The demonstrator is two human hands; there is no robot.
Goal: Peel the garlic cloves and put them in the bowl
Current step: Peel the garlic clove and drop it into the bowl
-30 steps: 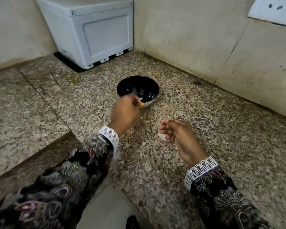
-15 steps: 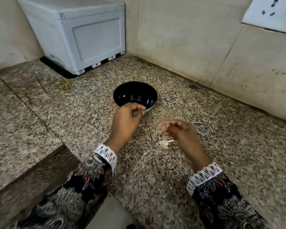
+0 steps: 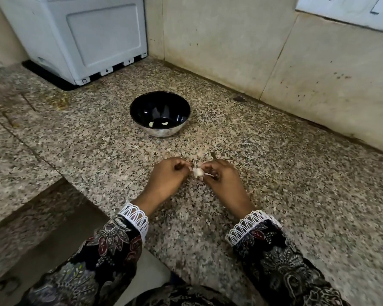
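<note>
Between both hands, near the bench's front edge, a garlic clove (image 3: 197, 172) is pinched by the left hand (image 3: 167, 177) and right hand (image 3: 222, 180), skin partly on. Farther back, the bowl (image 3: 160, 131) already holds two peeled cloves (image 3: 157, 124); this one remains.

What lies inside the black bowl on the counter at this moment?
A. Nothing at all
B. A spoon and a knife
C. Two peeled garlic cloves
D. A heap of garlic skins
C: two pale peeled cloves lie at the bottom of the bowl, while the left hand and right hand work on another garlic clove in front of it.
</note>
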